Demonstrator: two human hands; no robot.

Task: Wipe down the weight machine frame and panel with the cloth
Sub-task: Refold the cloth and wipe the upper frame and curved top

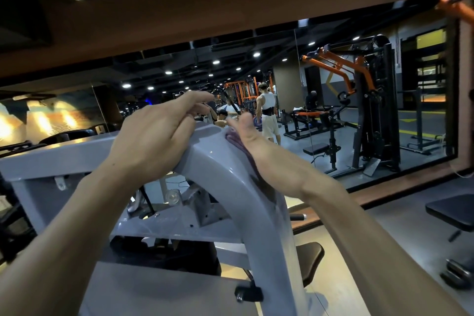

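Note:
The grey weight machine frame [230, 187] curves up in front of me, and its flat panel [143, 292] lies below. My left hand [154, 136] rests on top of the frame's bend with its fingers relaxed and lifted at the tips. A purple cloth [239, 145] lies along the right side of the curved upright. My right hand [259, 151] presses that cloth against the frame with straight fingers; most of the cloth is hidden under the palm.
A wall mirror [333, 110] ahead reflects the gym, with orange and black machines and people. A black padded seat [311, 261] sits below the frame. Another black bench pad [454, 210] stands at the right. A black knob [247, 294] sticks out of the upright.

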